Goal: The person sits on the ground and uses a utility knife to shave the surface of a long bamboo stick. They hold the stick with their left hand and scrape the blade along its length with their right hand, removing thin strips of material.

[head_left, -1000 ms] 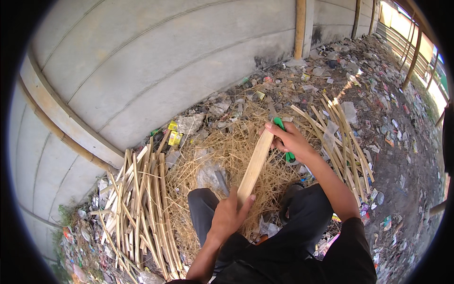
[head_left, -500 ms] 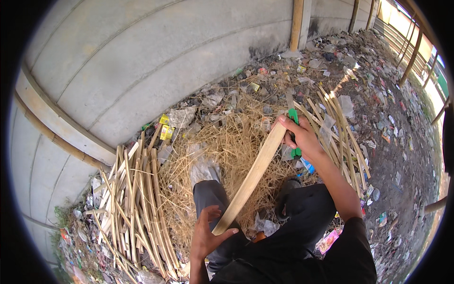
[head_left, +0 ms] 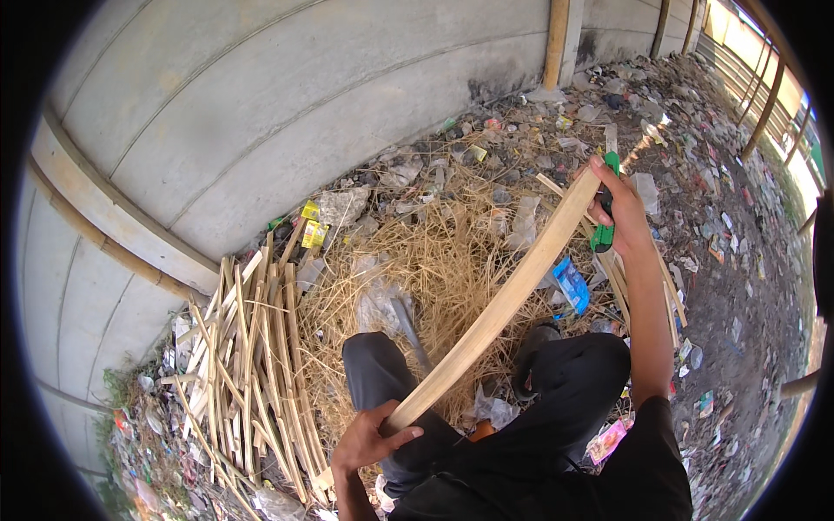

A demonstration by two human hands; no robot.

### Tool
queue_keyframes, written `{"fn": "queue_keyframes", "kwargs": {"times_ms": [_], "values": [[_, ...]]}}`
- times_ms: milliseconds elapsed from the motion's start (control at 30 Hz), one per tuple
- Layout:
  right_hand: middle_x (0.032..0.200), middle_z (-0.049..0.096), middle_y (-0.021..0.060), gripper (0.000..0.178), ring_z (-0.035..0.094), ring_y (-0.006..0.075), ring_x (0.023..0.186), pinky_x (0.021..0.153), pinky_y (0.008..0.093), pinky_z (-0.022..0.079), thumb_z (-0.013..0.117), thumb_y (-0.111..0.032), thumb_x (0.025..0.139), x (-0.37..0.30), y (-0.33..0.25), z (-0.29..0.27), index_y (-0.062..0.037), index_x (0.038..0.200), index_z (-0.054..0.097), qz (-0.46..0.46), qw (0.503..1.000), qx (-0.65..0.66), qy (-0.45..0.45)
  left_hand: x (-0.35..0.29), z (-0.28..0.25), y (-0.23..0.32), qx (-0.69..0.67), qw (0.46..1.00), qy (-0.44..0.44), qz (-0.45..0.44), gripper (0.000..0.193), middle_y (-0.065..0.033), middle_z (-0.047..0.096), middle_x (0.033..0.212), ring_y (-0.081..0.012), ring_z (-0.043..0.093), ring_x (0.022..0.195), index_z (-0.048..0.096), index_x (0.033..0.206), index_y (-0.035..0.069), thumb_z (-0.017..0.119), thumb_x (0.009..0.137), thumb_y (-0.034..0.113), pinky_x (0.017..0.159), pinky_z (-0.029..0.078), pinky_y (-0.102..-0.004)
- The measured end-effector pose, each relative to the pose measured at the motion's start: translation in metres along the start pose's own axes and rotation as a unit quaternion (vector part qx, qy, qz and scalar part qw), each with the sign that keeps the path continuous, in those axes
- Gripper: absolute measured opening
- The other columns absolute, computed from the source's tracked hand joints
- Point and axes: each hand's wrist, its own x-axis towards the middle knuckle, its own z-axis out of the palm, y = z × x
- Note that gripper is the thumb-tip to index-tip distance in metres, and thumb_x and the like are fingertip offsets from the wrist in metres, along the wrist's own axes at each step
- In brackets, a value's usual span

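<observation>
A long, pale bamboo slat [head_left: 499, 308] slants across my lap from lower left to upper right. My left hand [head_left: 369, 438] is closed round its near end, beside my left knee. At the far end my right hand [head_left: 618, 204] pinches the slat with thumb and fingers. That same hand also holds a green-handled tool [head_left: 612, 163], with black on its grip and a greyish blade-like piece pointing away from me. The tool lies alongside the slat's tip; I cannot make out its exact kind.
A heap of split bamboo strips [head_left: 252, 373] lies at left, and more strips [head_left: 673, 295] lie beyond my right arm. Dry straw-like shavings [head_left: 434, 252] cover the ground ahead. A grey bar [head_left: 410, 334] leans near my left knee. Litter borders the concrete wall [head_left: 347, 95].
My right hand has moved away and to the right with the slat's far end and the green-handled tool. My left hand, loosely spread before, has closed on the near end.
</observation>
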Motion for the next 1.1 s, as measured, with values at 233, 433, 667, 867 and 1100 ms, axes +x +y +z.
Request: {"fn": "queue_keyframes", "kwargs": {"times_ms": [233,433,667,867,1100], "values": [[0.076,0.057,0.0025,0.051,0.041,0.0082,0.053,0.052,0.0276,0.033,0.057,-0.051,0.114,-0.030,0.011,-0.006,-0.0005,0.112,0.066,-0.031,0.993,-0.101,0.050,0.006,0.006,0.019,-0.075,0.996,0.035,-0.021,0.032,-0.0091,0.067,0.065,-0.0157,0.068,0.057,0.069,0.102,0.001,0.083,0.102,0.029,0.055,0.050,-0.0355],[0.080,0.062,0.0120,0.031,0.064,0.0234,0.066,0.062,0.0367,0.051,0.067,-0.029,0.111,-0.117,0.033,0.042,-0.0006,0.122,0.061,-0.190,0.921,-0.336,-0.058,0.019,0.011,0.068,-0.070,0.995,0.074,-0.015,0.031,-0.0064,0.068,0.066,-0.0126,0.067,0.056,0.067,0.104,-0.002,0.078,0.106,0.027,0.054,0.050,-0.0314],[0.094,0.069,0.0092,0.030,0.074,0.0311,0.074,0.062,0.0415,0.058,0.078,-0.034,0.103,-0.163,0.055,0.085,-0.0081,0.115,0.068,-0.271,0.851,-0.394,-0.217,0.037,0.022,0.073,-0.122,0.988,0.084,0.037,0.028,-0.0106,0.070,0.068,-0.0198,0.073,0.061,0.066,0.111,-0.003,0.072,0.109,0.025,0.057,0.053,-0.0356],[0.094,0.069,0.0076,0.030,0.074,0.0292,0.074,0.060,0.0404,0.058,0.076,-0.037,0.104,-0.164,0.070,0.087,-0.0097,0.113,0.068,-0.292,0.840,-0.414,-0.196,0.045,0.032,0.078,-0.091,0.990,0.099,0.051,0.025,-0.0130,0.069,0.068,-0.0256,0.074,0.062,0.066,0.113,-0.002,0.066,0.113,0.023,0.060,0.054,-0.0398],[0.093,0.070,0.0065,0.032,0.073,0.0274,0.072,0.057,0.0398,0.057,0.076,-0.039,0.104,-0.160,0.075,0.084,-0.0094,0.110,0.067,-0.308,0.823,-0.446,-0.170,0.053,0.037,0.081,-0.055,0.985,0.138,0.088,0.021,-0.0152,0.070,0.069,-0.0350,0.075,0.065,0.066,0.112,-0.001,0.060,0.114,0.019,0.062,0.055,-0.0435]]}}
